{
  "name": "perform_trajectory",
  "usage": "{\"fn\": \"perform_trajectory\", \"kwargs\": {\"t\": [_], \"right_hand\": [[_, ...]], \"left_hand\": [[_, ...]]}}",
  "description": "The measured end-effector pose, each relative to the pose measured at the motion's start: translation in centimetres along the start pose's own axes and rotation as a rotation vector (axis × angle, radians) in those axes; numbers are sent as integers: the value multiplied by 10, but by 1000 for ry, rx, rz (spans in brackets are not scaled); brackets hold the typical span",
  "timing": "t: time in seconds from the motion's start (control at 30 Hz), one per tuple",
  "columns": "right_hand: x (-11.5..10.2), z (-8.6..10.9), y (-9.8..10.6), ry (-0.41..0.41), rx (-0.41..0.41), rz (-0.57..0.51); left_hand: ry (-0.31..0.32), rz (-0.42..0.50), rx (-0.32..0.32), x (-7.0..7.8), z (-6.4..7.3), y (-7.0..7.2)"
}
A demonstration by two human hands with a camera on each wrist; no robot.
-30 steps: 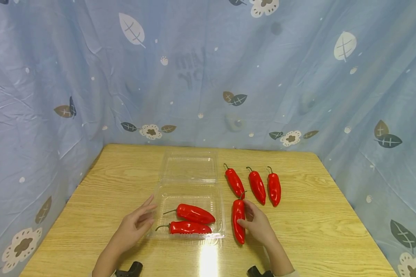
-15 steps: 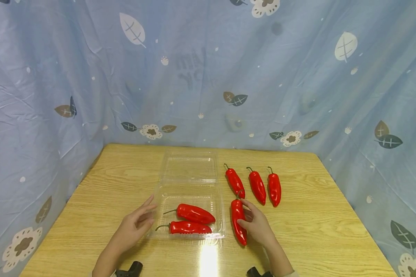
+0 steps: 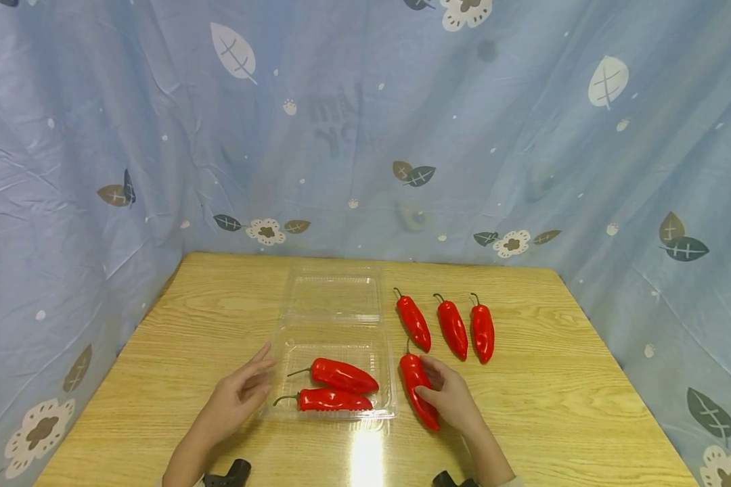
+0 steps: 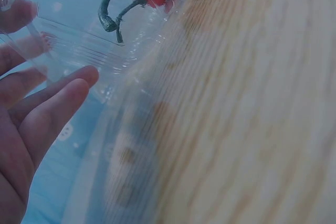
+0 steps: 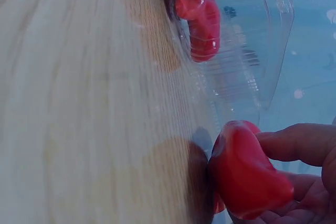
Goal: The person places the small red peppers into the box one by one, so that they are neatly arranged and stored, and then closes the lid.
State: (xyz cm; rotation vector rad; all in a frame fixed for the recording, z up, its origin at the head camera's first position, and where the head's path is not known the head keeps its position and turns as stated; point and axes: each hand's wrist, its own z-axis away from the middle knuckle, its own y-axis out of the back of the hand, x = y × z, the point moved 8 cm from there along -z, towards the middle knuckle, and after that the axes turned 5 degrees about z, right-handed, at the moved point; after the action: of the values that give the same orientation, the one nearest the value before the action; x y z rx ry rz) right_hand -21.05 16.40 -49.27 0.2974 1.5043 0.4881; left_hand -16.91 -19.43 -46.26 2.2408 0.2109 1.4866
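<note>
My right hand (image 3: 453,394) pinches a red pepper (image 3: 418,391) between thumb and fingers, just right of a clear plastic clamshell box (image 3: 394,385). In the right wrist view this pepper (image 5: 244,174) shows tip-first, close to the wood. Two more red peppers, an upper one (image 3: 344,376) and a lower one (image 3: 334,400), lie side by side in the box with stems to the left. At the box's left wall is my left hand (image 3: 236,399), fingers spread and loosely bent, gripping nothing. The left wrist view has its fingertips (image 4: 86,74) beside the clear plastic; contact is hard to tell.
Three red peppers lie in a row at the back right: a left one (image 3: 413,323), a middle one (image 3: 452,329) and a right one (image 3: 482,333). The box's lid (image 3: 334,294) lies folded back. A blue patterned curtain (image 3: 365,135) surrounds the wooden table (image 3: 554,379).
The pepper in my right hand has turned, its stem end swinging left toward the box and its tip slightly right. My left hand and the other peppers stay put.
</note>
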Motion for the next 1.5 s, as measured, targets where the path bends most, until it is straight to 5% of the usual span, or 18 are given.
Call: {"fn": "perform_trajectory", "kwargs": {"t": [1.5], "right_hand": [[-30, -15, 14, 68, 19, -16]], "left_hand": [[16, -15, 1, -4, 0, 0]]}}
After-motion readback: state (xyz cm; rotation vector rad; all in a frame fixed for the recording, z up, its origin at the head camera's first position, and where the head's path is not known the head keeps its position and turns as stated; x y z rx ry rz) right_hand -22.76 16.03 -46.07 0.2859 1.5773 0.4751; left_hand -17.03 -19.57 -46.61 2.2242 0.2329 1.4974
